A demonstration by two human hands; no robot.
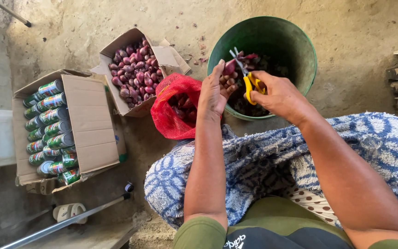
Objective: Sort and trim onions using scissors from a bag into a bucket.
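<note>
Rough, dusty concrete is spreading out under me, and I am sitting low over it with a blue-and-white patterned cloth (272,161) across my lap. My left hand (213,94) is pinching a red shallot (229,68) between thumb and fingertips, holding it up over the green bucket (300,50), with what look like a few more tucked in the palm. My right hand (278,94) is closed through the yellow loops of the scissors (248,78), blades parted and pointing at the shallot's end — so I judge I am in the trimming step, snipping the tip so the scraps drop into the bucket. Next I am needing to close the blades cleanly just past my fingertips. Close by my left hand the red mesh bag (173,110) is lying open, a cardboard box of shallots (133,69) is sitting beyond it, and a box of cans (51,124) is standing further left
</note>
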